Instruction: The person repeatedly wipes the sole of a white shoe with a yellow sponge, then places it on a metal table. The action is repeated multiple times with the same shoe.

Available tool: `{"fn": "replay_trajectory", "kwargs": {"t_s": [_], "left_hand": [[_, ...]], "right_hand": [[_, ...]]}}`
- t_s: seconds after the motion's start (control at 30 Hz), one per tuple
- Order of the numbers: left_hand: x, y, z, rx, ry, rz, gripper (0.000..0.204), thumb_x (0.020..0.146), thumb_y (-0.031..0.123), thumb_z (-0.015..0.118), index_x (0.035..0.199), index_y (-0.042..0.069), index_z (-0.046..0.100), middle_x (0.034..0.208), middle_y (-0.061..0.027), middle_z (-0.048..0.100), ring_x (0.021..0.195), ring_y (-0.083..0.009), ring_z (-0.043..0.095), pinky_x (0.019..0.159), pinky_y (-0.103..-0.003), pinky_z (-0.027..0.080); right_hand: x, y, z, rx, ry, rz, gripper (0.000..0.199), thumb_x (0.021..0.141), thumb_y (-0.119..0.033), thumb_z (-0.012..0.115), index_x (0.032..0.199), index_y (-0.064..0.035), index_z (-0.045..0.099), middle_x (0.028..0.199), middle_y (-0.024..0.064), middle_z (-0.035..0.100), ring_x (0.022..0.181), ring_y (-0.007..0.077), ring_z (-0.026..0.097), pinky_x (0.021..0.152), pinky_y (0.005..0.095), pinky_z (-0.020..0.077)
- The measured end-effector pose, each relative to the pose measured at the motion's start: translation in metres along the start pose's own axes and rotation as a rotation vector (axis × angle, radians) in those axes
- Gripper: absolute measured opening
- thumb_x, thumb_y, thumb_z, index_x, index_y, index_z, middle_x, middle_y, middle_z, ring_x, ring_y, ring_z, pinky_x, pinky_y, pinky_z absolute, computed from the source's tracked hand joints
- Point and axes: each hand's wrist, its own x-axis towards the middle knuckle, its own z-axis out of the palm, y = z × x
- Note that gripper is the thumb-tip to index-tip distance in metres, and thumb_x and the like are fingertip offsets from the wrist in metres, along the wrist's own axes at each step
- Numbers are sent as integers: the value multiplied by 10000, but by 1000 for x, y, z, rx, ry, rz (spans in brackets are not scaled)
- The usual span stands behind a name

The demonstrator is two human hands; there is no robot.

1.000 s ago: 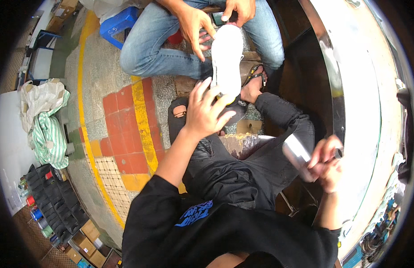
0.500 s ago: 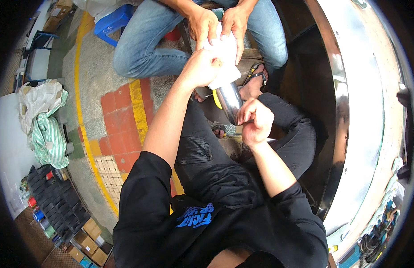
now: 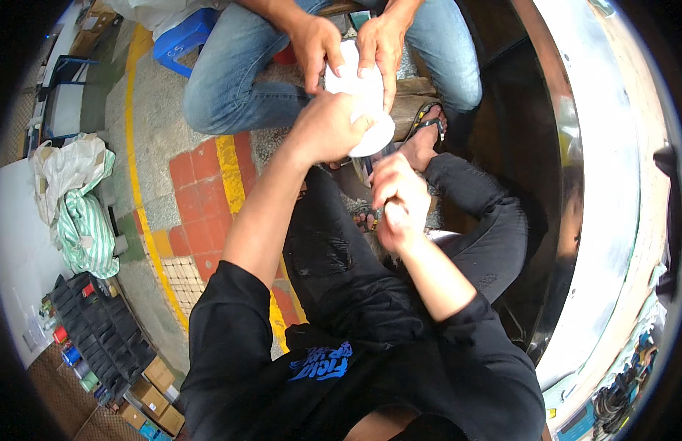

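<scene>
Between me and a co-worker is a long, rounded white piece (image 3: 364, 87), smooth and sole-like in outline; its exact kind is unclear. My left hand (image 3: 332, 126) is closed on its left side near the lower end. The co-worker's two hands (image 3: 348, 45) hold the upper end from either side. Below the piece a shiny metal part (image 3: 366, 167) shows only partly, mostly covered by my right hand. My right hand (image 3: 401, 197) is curled and blurred close by that metal; whatever lies in its fingers is hidden.
The co-worker's jeans-clad knees (image 3: 238, 81) flank the piece, and a sandalled foot (image 3: 423, 143) is below it. A blue plastic stool (image 3: 180, 44) stands at upper left. A metal-edged white surface (image 3: 613, 184) runs along the right. Striped sacks (image 3: 83, 228) lie far left.
My right hand has moved slightly left and turned, now covering much of the metal part. The white piece has shifted a little and shows more of its face. My left hand stays on it.
</scene>
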Motion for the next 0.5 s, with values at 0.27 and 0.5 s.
{"fn": "replay_trajectory", "kwargs": {"t_s": [0.27, 0.5], "left_hand": [[-74, 47, 50, 508, 113, 165, 311, 866, 264, 694, 1081, 40, 702, 1019, -155, 749, 898, -304, 713, 817, -421, 539], [-44, 13, 17, 459, -218, 775, 486, 627, 382, 858, 1051, 190, 719, 1290, -24, 644, 1354, -300, 532, 1204, -569, 329]], "right_hand": [[-64, -64, -26, 551, 247, 1666, 240, 1064, -287, 562, 1197, -90, 523, 938, 20, 563, 679, 142, 637, 482, 287, 537], [-112, 72, -39, -657, -227, 1024, 407, 1031, -324, 510, 1055, 54, 657, 1013, 331, 688, 1010, 520, 660, 861, 541, 517]]}}
